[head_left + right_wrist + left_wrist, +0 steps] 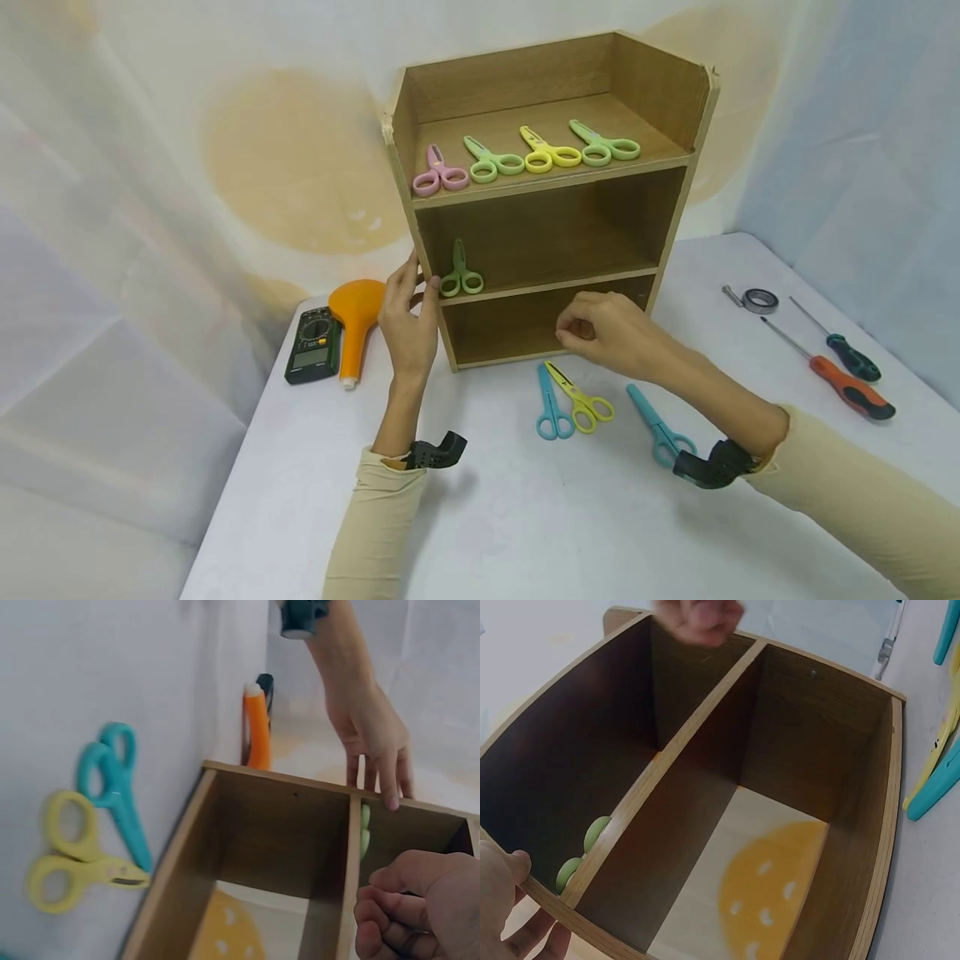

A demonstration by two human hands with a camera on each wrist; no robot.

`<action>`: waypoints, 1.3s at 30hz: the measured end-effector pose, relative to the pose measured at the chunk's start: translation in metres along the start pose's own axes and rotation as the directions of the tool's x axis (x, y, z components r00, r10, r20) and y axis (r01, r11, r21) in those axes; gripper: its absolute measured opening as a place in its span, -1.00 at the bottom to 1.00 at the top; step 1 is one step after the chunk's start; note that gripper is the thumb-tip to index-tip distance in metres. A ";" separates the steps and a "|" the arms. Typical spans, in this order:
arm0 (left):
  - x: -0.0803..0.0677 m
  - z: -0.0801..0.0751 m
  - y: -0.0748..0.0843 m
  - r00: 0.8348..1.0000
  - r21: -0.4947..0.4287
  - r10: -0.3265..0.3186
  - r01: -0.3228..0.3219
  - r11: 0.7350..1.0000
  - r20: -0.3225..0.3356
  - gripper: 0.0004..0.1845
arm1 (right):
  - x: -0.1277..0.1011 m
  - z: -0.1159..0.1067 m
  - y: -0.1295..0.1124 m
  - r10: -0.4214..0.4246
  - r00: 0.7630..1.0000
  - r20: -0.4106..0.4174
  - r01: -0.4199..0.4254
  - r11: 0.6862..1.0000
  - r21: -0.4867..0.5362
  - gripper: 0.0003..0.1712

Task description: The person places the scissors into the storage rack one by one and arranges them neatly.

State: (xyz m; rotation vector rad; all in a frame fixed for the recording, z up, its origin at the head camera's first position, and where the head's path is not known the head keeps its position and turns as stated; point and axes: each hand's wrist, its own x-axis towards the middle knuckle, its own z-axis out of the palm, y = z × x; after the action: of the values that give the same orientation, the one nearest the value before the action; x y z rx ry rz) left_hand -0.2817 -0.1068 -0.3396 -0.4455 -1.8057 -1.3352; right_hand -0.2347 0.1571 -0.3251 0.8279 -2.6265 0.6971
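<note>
No text, brand, number or sign can be read in any of the views. Small dark marks are seen on the blades of the yellow scissors (579,397) lying in front of the wooden shelf unit (547,196), and on those of the scissors on its top shelf, but they are too small to be made out. The dial face of the multimeter (313,344), lying to the left of the shelf unit, carries printing that is blurred and cannot be deciphered; its display shows no legible figures. No lettering is found on the shelf unit itself in either wrist view.
</note>
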 end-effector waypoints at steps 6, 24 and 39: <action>-0.001 0.000 -0.001 1.000 0.000 -0.005 0.005 1.000 0.000 -0.52 | -0.031 0.010 0.012 0.023 0.999 0.049 -0.022 1.000 -0.003 -0.93; 0.000 0.000 0.001 1.000 -0.005 -0.011 0.011 1.000 0.005 -0.51 | -0.083 0.066 0.055 0.102 0.987 0.123 -0.100 0.995 -0.025 -0.94; 0.000 0.000 0.001 1.000 -0.001 -0.020 0.020 1.000 0.011 -0.52 | -0.081 0.071 0.062 0.198 0.976 0.086 -0.189 0.977 -0.101 -0.92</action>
State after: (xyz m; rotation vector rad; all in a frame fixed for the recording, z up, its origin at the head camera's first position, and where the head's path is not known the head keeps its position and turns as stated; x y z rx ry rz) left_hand -0.2814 -0.1062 -0.3392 -0.4373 -1.8223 -1.3500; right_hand -0.2172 0.2002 -0.4404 0.5980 -2.8294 0.5915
